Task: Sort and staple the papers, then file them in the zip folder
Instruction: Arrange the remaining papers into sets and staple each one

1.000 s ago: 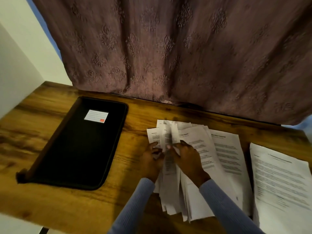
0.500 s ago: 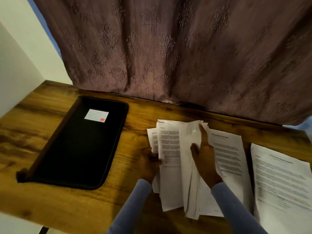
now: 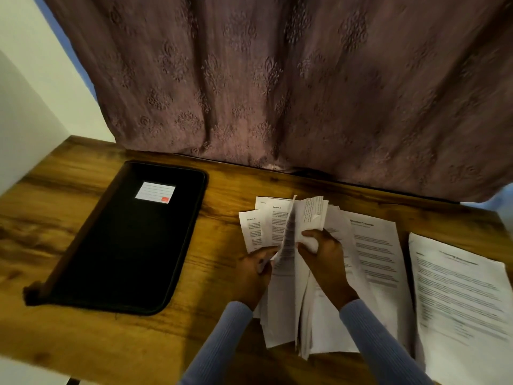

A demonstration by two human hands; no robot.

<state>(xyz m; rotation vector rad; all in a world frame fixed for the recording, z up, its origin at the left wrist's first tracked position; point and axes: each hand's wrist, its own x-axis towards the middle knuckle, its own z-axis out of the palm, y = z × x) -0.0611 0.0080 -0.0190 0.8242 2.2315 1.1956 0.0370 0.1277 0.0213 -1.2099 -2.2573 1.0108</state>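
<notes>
A loose pile of printed papers (image 3: pixel 280 309) lies on the wooden table (image 3: pixel 83 343) in front of me. My left hand (image 3: pixel 254 273) pinches the left part of the pile near its middle. My right hand (image 3: pixel 323 259) grips a sheet that stands up on edge and curls over between the two hands. A separate printed sheet (image 3: pixel 380 254) lies flat just right of the pile, and another stack (image 3: pixel 460 304) lies at the far right. The black zip folder (image 3: pixel 125 245) with a white label lies shut on the left. No stapler is in view.
A mauve patterned curtain (image 3: pixel 277 93) hangs along the table's far edge. A white wall (image 3: pixel 25 107) bounds the left side. The table's near edge runs across the bottom left.
My right hand came back from the top right of the pile toward the middle and now grips a lifted sheet. The left hand stays on the left part of the pile.
</notes>
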